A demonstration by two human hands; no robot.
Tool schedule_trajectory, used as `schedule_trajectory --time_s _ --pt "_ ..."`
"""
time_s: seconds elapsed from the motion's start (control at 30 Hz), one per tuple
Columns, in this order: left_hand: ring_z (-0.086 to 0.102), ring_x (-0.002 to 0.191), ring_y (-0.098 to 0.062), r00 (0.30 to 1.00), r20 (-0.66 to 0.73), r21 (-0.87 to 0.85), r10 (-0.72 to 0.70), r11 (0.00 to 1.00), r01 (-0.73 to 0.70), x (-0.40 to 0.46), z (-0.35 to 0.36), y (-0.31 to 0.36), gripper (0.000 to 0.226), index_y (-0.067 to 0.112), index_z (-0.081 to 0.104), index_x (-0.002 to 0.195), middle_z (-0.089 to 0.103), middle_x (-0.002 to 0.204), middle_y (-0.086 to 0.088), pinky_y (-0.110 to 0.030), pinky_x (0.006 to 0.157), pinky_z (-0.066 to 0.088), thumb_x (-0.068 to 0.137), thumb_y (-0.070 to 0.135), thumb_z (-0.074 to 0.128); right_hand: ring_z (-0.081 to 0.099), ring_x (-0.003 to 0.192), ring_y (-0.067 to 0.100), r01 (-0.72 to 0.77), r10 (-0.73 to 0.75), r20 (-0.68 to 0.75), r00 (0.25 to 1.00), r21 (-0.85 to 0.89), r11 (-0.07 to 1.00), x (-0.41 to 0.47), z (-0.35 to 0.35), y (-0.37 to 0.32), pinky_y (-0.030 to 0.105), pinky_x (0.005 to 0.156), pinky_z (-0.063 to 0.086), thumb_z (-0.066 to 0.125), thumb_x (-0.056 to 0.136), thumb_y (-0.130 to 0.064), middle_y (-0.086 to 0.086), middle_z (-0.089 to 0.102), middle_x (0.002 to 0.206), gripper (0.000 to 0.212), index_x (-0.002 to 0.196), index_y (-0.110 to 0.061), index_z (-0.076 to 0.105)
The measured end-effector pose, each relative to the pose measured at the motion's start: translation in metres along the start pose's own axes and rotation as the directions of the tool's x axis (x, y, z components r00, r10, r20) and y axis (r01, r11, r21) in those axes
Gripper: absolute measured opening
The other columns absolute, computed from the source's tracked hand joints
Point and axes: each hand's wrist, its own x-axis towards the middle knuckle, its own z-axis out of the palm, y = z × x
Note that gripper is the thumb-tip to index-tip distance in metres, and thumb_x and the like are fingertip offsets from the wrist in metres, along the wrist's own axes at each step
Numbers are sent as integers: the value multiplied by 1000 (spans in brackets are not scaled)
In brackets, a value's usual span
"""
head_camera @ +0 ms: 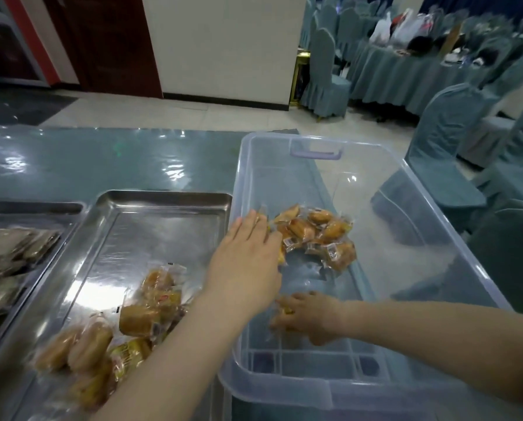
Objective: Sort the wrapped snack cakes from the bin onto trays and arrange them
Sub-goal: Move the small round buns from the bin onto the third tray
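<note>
In the clear bin [406, 189] on the right, on the teal table [102, 159]: a cluster of wrapped cakes [318, 235] toward the left wall, near the middle of the floor. Left hand [248, 265] reaching over the bin's left rim, palm down, fingers stretched out fairly straight, tips touching the near edge of that cluster; whether any wrapper is pinched underneath, cannot tell. Right hand [309, 316] low inside the bin, nearer the camera, fingers curled round a wrapped cake [286, 309], only a sliver of yellow showing between them.

Just left of the bin, touching its side: a steel tray [163, 220], with a loose heap of more wrapped cakes [117, 332] at its near end, partly hidden by the left forearm. Far end of that tray bare metal. Further left, a second tray [41, 208] bearing darker, flat packets [5, 262], cut off by the frame edge.

Beyond the table: tiled floor, covered chairs [445, 141], a round table [406, 71] draped in the same teal, bags on top
</note>
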Motion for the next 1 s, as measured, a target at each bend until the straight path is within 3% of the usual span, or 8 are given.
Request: schedule_trajectory --time_s 0.1,0.2,0.33,0.5,0.6,0.73,0.83,1.0 --pt "-3 145 -24 1000 -7 -1 -2 1000 2 -1 2 2 74 18 11 148 6 158 -9 -33 105 -16 90 44 48 4 144 34 -126 112 -248 962 -44 991 -1 4 32 62 112 4 61 82 -14 6 -11 159 89 149 -35 6" --pt "-3 145 -23 1000 -5 27 11 1000 -11 -3 3 2 79 20 6 149 5 158 -7 -33 106 -17 89 50 47 -15 144 34 -311 295 -424 856 32 950 1 -3 74 63 109 -10 66 76 -32 7 -23 157 104 149 -37 -8" --pt "-2 145 -23 1000 11 64 18 998 -19 -2 1 1 81 19 7 149 5 158 -7 -32 106 -18 87 51 49 -22 141 41 -497 553 -325 767 244 833 4 -3 117 71 105 0 77 58 -58 7 -29 155 133 136 -52 -32" --pt "3 145 -25 999 26 78 27 997 -29 -2 0 2 78 19 12 148 8 158 -9 -32 104 -20 87 50 50 -28 138 43 -481 555 -209 805 317 818 16 18 125 70 100 28 90 52 -46 7 -38 151 148 130 -58 -35" --pt "6 145 -27 999 40 113 35 993 -40 -2 -1 2 76 19 18 147 11 157 -10 -34 105 -17 86 51 51 -8 142 42 -446 496 -257 829 231 865 9 15 130 57 102 40 84 66 -27 12 -14 156 136 134 -56 -30" --pt "11 144 -27 998 46 133 33 990 -39 -4 -3 3 70 18 27 143 21 155 -10 -35 107 -14 86 51 51 9 141 42 -440 517 -299 802 290 850 4 9 123 54 102 40 61 83 0 12 8 154 90 146 -46 15" --pt "12 144 -26 998 44 141 42 989 -47 -4 -4 4 69 18 28 143 23 154 -9 -35 107 -14 87 51 50 26 137 40 -432 511 -239 826 315 845 3 -5 117 53 102 40 55 88 -5 10 23 150 68 141 -40 32" --pt "12 143 -24 997 75 130 31 991 -41 -1 -3 3 67 20 28 143 24 153 -7 -36 112 -10 87 51 49 33 134 36 -395 436 -202 877 216 893 -21 -20 115 47 108 33 58 86 -11 13 34 146 73 147 -36 27"
